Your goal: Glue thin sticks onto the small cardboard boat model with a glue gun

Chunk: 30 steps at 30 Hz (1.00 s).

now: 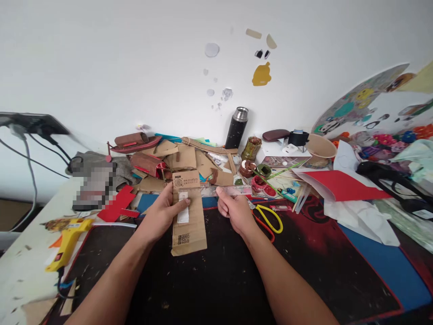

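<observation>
My left hand [168, 208] grips the left edge of a brown cardboard piece [194, 221], its thumb lying over a white label [183, 208]. The cardboard has printed codes near its top and bottom and is held above the dark mat. To its right, my right hand [232, 206] pinches a clear plastic ruler [238, 190] between thumb and fingers. The ruler runs sideways, and its left end reaches the cardboard. Scissors [270, 219] with yellow and red handles lie just right of my right hand.
A yellow glue gun [69, 243] lies at left near red paper [117, 204]. Cardboard scraps [184, 158], a black bottle [237, 128] and paint jars [247, 168] stand along the wall. Red card [341, 184] and white tissue [363, 221] are at right on the mat [209, 280].
</observation>
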Each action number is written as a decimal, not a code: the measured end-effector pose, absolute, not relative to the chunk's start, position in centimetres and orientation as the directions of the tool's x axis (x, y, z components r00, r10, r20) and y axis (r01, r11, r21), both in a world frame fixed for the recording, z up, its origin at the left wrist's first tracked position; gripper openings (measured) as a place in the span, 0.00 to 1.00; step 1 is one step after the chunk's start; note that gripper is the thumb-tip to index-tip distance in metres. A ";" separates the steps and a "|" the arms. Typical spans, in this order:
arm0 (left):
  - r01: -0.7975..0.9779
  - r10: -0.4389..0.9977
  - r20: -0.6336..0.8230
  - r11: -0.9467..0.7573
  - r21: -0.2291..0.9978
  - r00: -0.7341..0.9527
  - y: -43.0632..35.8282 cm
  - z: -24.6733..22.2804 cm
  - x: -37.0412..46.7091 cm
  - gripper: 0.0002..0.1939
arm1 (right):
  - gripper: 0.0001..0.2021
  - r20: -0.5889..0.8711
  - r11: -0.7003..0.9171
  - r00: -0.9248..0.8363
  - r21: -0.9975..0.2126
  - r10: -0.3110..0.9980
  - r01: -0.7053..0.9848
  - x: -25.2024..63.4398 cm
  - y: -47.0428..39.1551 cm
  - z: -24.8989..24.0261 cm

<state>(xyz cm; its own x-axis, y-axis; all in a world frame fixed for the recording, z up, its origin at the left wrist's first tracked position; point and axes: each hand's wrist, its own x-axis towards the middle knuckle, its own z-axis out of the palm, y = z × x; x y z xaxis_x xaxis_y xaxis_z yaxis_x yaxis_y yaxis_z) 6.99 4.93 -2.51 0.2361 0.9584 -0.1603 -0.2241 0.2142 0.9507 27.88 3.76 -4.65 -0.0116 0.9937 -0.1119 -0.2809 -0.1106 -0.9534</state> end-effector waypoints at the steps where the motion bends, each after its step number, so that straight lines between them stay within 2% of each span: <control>1: -0.222 0.959 -0.148 0.203 0.954 0.242 4.9 -2.6 7.1 0.36 | 0.28 -0.106 -0.107 -0.019 -0.952 0.994 -0.287 27.8 3.8 -4.7; 11: -0.225 0.960 -0.109 0.169 0.960 0.257 5.0 -2.6 7.7 0.33 | 0.26 -0.116 -0.140 -0.091 -0.929 0.989 -0.342 27.4 3.5 -4.6; 16: -0.277 0.950 -0.142 0.221 0.935 0.278 4.5 -2.8 8.2 0.32 | 0.26 -0.191 -0.217 -0.105 -0.902 0.976 -0.373 26.4 3.2 -4.9; 21: -0.404 0.910 -0.296 0.397 0.824 0.289 4.3 -2.4 8.8 0.27 | 0.25 -0.160 -0.158 -0.031 -0.894 0.987 -0.420 26.1 3.1 -4.9; 24: -0.420 0.867 -0.382 0.491 0.763 0.319 4.2 -2.2 9.1 0.23 | 0.25 -0.140 -0.125 0.002 -0.893 0.990 -0.432 26.5 3.3 -4.7; 30: -0.388 0.893 -0.398 0.450 0.805 0.211 3.9 -1.9 9.7 0.26 | 0.27 -0.109 -0.113 -0.033 -0.908 0.994 -0.403 26.8 3.3 -4.6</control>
